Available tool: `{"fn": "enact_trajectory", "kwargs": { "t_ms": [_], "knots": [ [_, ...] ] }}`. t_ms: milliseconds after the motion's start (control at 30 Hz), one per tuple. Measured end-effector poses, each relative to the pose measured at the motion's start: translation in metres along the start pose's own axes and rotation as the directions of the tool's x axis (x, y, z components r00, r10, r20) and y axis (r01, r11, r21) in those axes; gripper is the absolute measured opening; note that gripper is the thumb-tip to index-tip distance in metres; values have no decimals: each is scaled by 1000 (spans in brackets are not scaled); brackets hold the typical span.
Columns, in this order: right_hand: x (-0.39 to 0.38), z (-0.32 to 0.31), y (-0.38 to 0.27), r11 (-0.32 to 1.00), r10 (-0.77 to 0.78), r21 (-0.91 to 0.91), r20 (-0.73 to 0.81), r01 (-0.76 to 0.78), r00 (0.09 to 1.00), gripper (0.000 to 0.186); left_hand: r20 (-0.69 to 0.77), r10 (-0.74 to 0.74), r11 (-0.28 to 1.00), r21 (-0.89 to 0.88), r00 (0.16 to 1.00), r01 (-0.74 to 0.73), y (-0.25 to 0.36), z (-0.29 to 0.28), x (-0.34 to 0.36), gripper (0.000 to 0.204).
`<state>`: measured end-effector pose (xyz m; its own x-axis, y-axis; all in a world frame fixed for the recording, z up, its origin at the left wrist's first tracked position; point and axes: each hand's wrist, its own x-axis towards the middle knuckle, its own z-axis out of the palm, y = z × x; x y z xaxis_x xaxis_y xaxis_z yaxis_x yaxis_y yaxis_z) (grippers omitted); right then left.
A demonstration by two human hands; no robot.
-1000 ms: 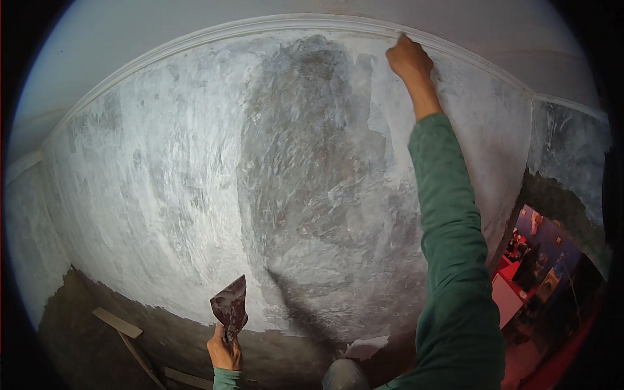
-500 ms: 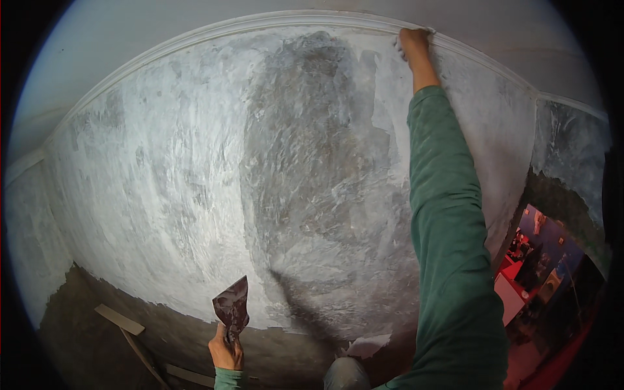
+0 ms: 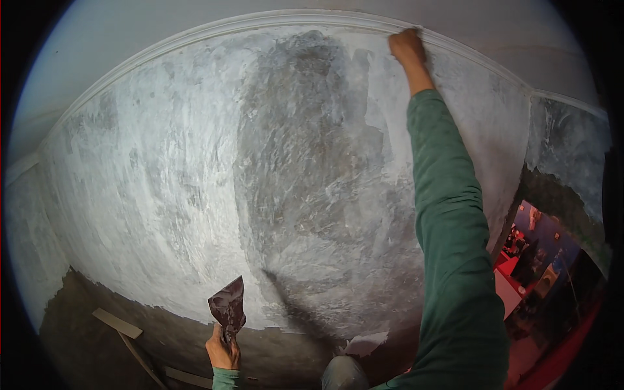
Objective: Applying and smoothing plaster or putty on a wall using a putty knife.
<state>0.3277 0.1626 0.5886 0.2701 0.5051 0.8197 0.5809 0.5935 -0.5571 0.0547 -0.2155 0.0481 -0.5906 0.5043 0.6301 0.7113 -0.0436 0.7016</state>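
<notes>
My left hand (image 3: pixel 222 352) is low in front of the wall, wrapped round the handle of a putty knife (image 3: pixel 227 307) whose wide, stained blade points up. My right arm reaches far up to the top of the wall. There my right hand (image 3: pixel 407 47) is closed in a fist just under the white cornice (image 3: pixel 286 20); what its fingers hold is hidden. The wall (image 3: pixel 305 156) carries uneven white and grey plaster, with a darker grey patch down the middle.
Bare brown wall (image 3: pixel 188 323) shows below the plaster's ragged lower edge. Boards (image 3: pixel 117 323) stand at the lower left. My knee (image 3: pixel 344 374) shows at the bottom. To the right, an opening shows a red-lit space with cluttered objects (image 3: pixel 539 253).
My right hand has shifted slightly left along the cornice, and its fist has turned a little. The putty knife stays in my left hand at about the same place. The view has shifted slightly.
</notes>
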Motion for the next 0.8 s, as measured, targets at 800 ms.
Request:
{"fn": "enact_trajectory", "kwargs": {
  "t_ms": [800],
  "knots": [
    [-22, -7, -9, 952, -27, -306, -21, 19, 999, 54, 13, 3, 1000, 20, 1000, -3, -3, 15, -10, 32]
  ]
}}
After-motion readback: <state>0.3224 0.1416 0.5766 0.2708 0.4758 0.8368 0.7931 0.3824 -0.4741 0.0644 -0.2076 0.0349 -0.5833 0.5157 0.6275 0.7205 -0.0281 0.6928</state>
